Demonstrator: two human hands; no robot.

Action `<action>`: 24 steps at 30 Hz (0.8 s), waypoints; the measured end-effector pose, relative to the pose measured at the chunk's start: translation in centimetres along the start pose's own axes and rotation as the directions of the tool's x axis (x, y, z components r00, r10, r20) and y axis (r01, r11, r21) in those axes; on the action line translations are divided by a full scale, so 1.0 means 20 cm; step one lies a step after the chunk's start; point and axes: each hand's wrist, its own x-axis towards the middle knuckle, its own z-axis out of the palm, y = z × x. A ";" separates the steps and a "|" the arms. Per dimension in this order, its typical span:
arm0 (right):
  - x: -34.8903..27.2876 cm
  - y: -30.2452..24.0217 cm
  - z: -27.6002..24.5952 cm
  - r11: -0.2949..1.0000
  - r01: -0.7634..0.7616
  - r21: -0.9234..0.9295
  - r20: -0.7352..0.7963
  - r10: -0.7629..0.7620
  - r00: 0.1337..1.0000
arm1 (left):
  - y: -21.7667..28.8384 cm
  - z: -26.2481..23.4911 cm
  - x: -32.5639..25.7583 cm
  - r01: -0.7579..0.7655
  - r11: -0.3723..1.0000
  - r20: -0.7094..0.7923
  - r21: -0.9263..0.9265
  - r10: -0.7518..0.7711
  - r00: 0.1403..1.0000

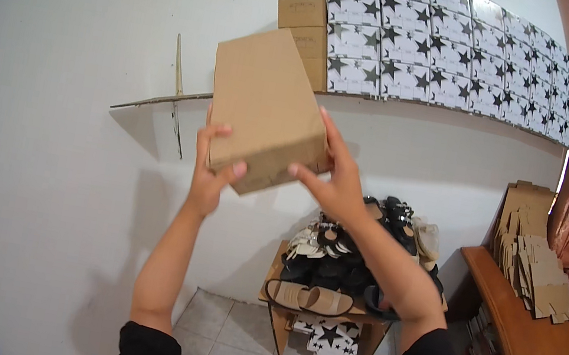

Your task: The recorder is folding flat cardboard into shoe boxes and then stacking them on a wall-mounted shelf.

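I hold a plain brown cardboard box [267, 103] raised in front of the white wall, tilted with one end up. My left hand [212, 169] grips its lower left corner with fingers curled over the edge. My right hand [334, 174] holds its lower right side, fingers spread along the box. The box sits just in front of a narrow wall shelf [162, 101], near two stacked brown boxes [307, 34] on that shelf.
Rows of white boxes with black stars [464, 49] line the shelf to the right. Below stands a small wooden table [322, 312] piled with sandals [309, 297]. Flat folded cardboard blanks [541, 265] lie on a wooden counter [534, 347] at the right.
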 end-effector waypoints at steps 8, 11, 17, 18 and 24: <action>0.73 0.20 -0.07 0.979 0.176 0.099 -0.072 -0.169 0.983 | 0.05 -0.09 0.77 -0.142 0.983 0.015 0.114 0.141 0.990; 0.91 0.28 -0.13 0.980 0.201 0.000 -0.091 -0.200 0.976 | -0.04 -0.11 0.97 -0.230 0.962 0.010 0.147 0.231 0.973; 1.19 0.47 -0.20 0.902 0.396 -0.172 -0.056 -0.411 0.910 | -0.27 -0.12 1.25 -0.376 0.877 -0.083 0.299 0.417 0.905; 1.25 0.50 -0.21 0.896 0.407 -0.180 -0.050 -0.422 0.905 | -0.30 -0.13 1.31 -0.388 0.873 -0.086 0.295 0.429 0.899; 1.51 0.70 -0.30 0.839 0.462 -0.286 0.014 -0.478 0.878 | -0.47 -0.08 1.57 -0.366 0.850 -0.216 0.379 0.466 0.858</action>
